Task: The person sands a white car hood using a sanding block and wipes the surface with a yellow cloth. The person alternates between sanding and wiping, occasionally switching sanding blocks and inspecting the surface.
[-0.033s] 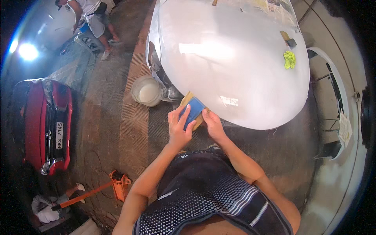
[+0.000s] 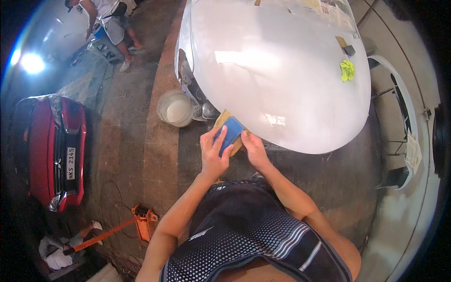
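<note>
In front of my body I hold a flat blue sanding block (image 2: pixel 231 133) against a yellowish-brown sheet of sandpaper (image 2: pixel 221 118), which sticks out past the block on several sides. My left hand (image 2: pixel 213 152) grips the block from the left, its fingers on the blue face. With thumb and fingers, my right hand (image 2: pixel 255 149) pinches the right side of the sheet beside the block. Both are just off the near left edge of a white car hood (image 2: pixel 282 89). On the hood's right part lie a crumpled bright yellow-green cloth (image 2: pixel 347 71) and a dark grey block (image 2: pixel 349 50) with a brown sheet.
A bucket of whitish liquid (image 2: pixel 175 108) stands on the floor left of the hood. Farther left are a red car (image 2: pixel 49 155) and an orange floor jack (image 2: pixel 143 223). One person bends at the upper left, another sits lower left. A white bumper (image 2: pixel 408 108) stands by the right wall.
</note>
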Action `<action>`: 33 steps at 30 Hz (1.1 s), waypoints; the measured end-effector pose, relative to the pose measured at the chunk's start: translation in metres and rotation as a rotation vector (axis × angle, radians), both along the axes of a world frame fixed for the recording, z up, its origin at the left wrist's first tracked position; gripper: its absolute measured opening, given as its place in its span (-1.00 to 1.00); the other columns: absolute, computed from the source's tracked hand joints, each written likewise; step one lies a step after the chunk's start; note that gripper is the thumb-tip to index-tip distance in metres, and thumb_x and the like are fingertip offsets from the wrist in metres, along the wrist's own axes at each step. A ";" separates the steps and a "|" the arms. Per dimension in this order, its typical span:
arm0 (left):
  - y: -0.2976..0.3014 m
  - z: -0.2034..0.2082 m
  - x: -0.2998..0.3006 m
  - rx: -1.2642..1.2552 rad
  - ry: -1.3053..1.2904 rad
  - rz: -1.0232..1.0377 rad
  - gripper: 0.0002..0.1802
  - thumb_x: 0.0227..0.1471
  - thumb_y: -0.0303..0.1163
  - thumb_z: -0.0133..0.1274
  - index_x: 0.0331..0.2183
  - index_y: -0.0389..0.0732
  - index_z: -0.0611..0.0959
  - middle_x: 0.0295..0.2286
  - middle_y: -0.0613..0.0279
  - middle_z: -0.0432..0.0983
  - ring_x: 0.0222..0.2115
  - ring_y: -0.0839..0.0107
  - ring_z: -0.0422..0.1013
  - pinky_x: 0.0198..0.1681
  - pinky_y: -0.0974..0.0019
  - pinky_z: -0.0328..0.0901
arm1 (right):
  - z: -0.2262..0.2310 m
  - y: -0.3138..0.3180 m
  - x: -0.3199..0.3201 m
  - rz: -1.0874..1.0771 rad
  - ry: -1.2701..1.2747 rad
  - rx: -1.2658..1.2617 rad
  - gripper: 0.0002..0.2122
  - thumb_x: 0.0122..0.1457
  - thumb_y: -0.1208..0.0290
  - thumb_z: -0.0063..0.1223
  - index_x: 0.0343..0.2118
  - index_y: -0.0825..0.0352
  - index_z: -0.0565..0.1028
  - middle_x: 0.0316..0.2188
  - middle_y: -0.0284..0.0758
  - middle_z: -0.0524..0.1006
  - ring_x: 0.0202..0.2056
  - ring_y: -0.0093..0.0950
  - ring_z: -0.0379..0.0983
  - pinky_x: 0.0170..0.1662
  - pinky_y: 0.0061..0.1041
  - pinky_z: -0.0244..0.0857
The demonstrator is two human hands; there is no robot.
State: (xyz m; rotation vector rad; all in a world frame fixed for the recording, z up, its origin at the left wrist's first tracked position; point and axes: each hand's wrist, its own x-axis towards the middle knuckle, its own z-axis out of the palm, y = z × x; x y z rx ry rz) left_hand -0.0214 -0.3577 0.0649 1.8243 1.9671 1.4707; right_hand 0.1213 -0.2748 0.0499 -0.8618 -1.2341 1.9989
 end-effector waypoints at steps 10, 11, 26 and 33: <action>0.015 -0.001 -0.089 -0.046 -0.592 -0.015 -0.46 0.18 -0.30 0.18 0.16 -0.25 0.52 0.06 0.06 0.47 0.06 0.22 0.37 0.12 0.13 0.26 | 0.037 0.016 -0.035 0.297 -0.144 0.184 -0.56 0.39 0.23 0.08 0.20 0.41 0.35 -0.03 -0.35 0.54 -0.02 -0.61 0.42 0.09 -0.48 0.33; 0.026 -0.002 -0.105 -0.145 -0.765 -0.112 -0.46 0.21 -0.30 0.15 0.17 -0.26 0.51 0.05 0.07 0.49 0.05 0.27 0.39 0.12 0.17 0.27 | 0.036 0.022 -0.037 0.308 -0.145 0.205 -0.56 0.40 0.24 0.07 0.20 0.40 0.35 -0.03 -0.35 0.54 -0.02 -0.60 0.43 0.10 -0.48 0.33; 0.128 0.015 -0.033 -0.390 0.242 -0.059 -0.03 -0.12 -0.47 0.27 0.28 -0.47 0.20 0.21 -0.30 0.20 0.22 -0.20 0.19 0.27 -0.10 0.11 | 0.004 0.107 -0.062 -0.153 -0.060 -0.267 -0.66 0.47 0.30 -0.11 0.18 0.40 0.33 0.01 -0.28 0.53 0.05 -0.54 0.40 0.17 -0.45 0.25; 0.193 -0.003 -0.020 -0.363 0.121 -0.077 -0.16 -0.08 -0.49 0.26 0.23 -0.46 0.32 0.03 -0.21 0.36 0.02 -0.14 0.34 0.08 -0.04 0.28 | -0.026 0.179 -0.019 -0.016 -0.187 -0.244 -0.61 0.41 0.25 0.02 0.16 0.42 0.37 -0.04 -0.23 0.55 -0.03 -0.55 0.47 0.10 -0.49 0.30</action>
